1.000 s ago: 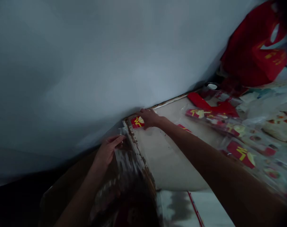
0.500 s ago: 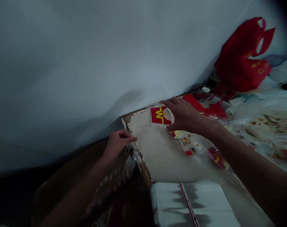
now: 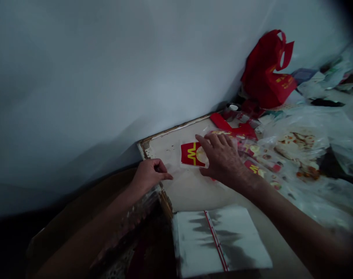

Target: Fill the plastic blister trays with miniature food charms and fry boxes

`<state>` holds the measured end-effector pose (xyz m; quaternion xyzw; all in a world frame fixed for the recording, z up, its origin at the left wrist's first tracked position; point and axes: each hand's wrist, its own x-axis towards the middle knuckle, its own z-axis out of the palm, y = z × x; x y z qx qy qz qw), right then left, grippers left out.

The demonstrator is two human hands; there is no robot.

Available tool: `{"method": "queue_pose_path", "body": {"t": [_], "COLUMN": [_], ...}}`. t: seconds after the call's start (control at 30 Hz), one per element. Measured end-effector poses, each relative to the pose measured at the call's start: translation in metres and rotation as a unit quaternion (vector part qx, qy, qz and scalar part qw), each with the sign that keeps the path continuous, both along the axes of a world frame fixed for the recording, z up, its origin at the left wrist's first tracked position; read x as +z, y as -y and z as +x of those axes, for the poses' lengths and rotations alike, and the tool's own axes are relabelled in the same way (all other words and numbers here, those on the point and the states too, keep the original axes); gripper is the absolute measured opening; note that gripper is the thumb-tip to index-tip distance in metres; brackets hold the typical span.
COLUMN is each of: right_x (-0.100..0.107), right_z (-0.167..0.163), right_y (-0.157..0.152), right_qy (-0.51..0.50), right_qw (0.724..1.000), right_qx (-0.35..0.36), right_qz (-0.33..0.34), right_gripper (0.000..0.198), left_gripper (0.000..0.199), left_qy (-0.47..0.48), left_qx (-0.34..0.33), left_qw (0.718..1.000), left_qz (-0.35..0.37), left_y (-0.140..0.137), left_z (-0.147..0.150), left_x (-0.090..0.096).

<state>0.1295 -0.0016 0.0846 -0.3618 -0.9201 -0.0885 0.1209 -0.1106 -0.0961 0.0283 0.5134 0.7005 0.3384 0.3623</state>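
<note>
- Head view: we see our left hand at the near-left edge of the table, thumb and forefinger drawn together at the tips; we cannot tell whether any film lies between them
- Our right hand is spread, palm down, thumb and forefinger well apart, over the right end of a red packet with a yellow mark; we cannot tell how firmly it presses
- That packet, with a clear margin around it, lies flat on the table between our two hands, to the right of the left fingertips and partly under the right hand
- Just beyond our right hand we find red pieces, and past these a small container with a white top
- To the right of our right hand spreads a heap of clear plastic packaging, some of it printed with food
- Beyond the right hand and further right stands a red bag, its handles up, near the pale wall
- Nearer to us than both hands lies a white sheet, grey-smudged, with a thin red strip across it
</note>
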Motion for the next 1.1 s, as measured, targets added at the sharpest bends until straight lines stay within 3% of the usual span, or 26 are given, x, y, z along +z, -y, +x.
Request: {"method": "queue_pose_path", "body": {"t": [0.13, 0.27, 0.37, 0.47, 0.57, 0.77, 0.9, 1.0, 1.1], "right_x": [-0.013, -0.022, -0.027, -0.030, -0.030, -0.031, -0.033, -0.034, -0.037], "right_z": [0.004, 0.005, 0.013, 0.024, 0.031, 0.030, 0.036, 0.045, 0.051], "right_y": [0.008, 0.015, 0.019, 0.024, 0.031, 0.042, 0.049, 0.047, 0.039], "right_qy": [-0.010, -0.035, -0.037, -0.022, -0.013, -0.022, -0.005, 0.011, 0.000], "right_qw": [1.000, 0.999, 0.999, 0.997, 0.993, 0.988, 0.984, 0.972, 0.965], "right_qx": [0.004, 0.000, -0.002, 0.014, 0.017, -0.064, -0.018, 0.028, 0.066], "right_qz": [-0.002, -0.008, -0.033, -0.075, -0.118, -0.138, -0.176, -0.235, -0.253], "right_gripper": [0.095, 0.096, 0.093, 0.092, 0.095, 0.098, 0.095, 0.090, 0.092], "left_gripper": [0.038, 0.056, 0.050, 0.043, 0.043, 0.046, 0.048, 0.047, 0.045], "left_qy": [0.013, 0.117, 0.165, 0.118, 0.125, 0.232, 0.252, 0.254, 0.245], "left_qx": [-0.047, -0.047, -0.015, -0.034, -0.051, -0.071, -0.050, -0.061, -0.072], "left_qw": [0.999, 0.992, 0.986, 0.992, 0.991, 0.967, 0.962, 0.959, 0.959], "left_qz": [-0.011, -0.001, 0.024, 0.021, -0.002, -0.079, -0.091, -0.109, -0.122], "left_y": [-0.009, -0.026, -0.036, -0.040, -0.042, -0.039, -0.040, -0.044, -0.049], "left_z": [0.006, 0.008, 0.007, 0.006, 0.009, 0.018, 0.018, 0.019, 0.021], "left_x": [0.004, -0.002, -0.007, -0.012, -0.019, -0.027, -0.028, -0.027, -0.026]}}
